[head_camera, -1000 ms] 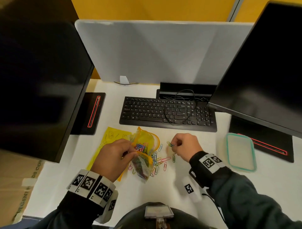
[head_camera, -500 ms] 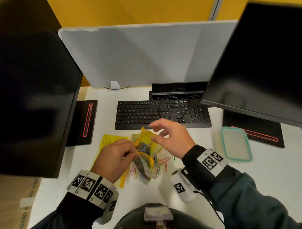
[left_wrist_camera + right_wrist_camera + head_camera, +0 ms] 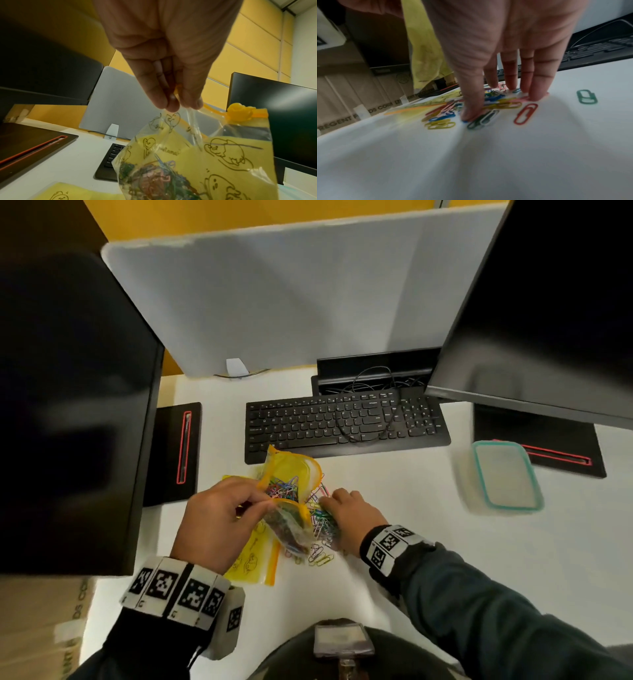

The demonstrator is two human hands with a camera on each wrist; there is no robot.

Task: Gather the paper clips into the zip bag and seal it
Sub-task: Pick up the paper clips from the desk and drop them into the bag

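1. Left hand (image 3: 219, 518) pinches the rim of the zip bag (image 3: 291, 498), mouth open, held above the desk (image 3: 428, 525), clips inside.
2. Right hand (image 3: 352, 515), fingers (image 3: 539, 83) extended, presses on loose paper clips (image 3: 488, 105) on the desk beside the bag; holds none.

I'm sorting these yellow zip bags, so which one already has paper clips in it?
The zip bag pinched at its rim by the left hand, held up off the desk with clips inside. The other yellow bag lies flat beneath that hand.
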